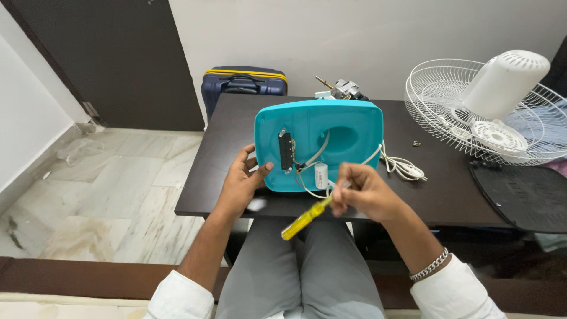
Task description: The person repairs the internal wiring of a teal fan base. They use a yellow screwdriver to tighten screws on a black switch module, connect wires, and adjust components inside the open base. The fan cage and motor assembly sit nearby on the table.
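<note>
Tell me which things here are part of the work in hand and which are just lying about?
In use:
left hand steadying teal fan base
right hand holding yellow screwdriver
white capacitor

Lying about:
fan guard
white motor cover
motor
blue suitcase

A dark brown desk [449, 195] is standing on a pale marble floor [106, 201]. A plain white wall [354, 35] is running behind it, with a dark door [118, 59] at the left. A navy suitcase [243, 85] is leaning against the wall. Even light is falling across the room.
</note>
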